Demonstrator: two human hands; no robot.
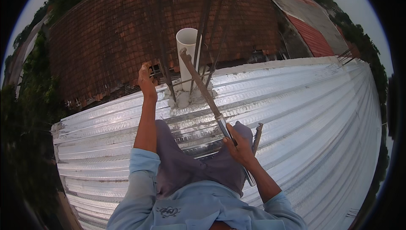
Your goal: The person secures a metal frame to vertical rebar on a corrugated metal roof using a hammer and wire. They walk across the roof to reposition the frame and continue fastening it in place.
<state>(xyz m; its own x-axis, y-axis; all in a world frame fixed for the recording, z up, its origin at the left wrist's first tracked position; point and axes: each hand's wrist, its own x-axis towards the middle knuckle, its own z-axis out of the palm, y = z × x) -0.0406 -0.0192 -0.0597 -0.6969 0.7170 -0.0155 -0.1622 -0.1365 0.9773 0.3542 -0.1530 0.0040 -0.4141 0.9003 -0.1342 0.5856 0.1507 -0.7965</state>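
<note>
My right hand (239, 145) is closed around the shiny tubular handle of a long metal bar (205, 92). Its rusty shaft slants up and left, and its knobbed end overlaps the white pipe in the picture. My left hand (146, 80) is raised left of the pipe, seen nearly edge-on; its fingers look extended, with nothing visible in them. The wide white pipe (185, 67) stands upright, open at the top, in a lump of rough concrete (183, 99). Thin dark steel rods (165, 71) rise around it. Beside my right hand lies a second metal tool (257, 137) with a notched end.
I am low over ribbed silver metal decking (304, 107) that spreads to both sides. A pale concrete edge (270, 64) bounds its far side. Beyond it slopes a brown tiled roof (105, 39), with a red roof (311, 35) at the right. Trees stand at the left.
</note>
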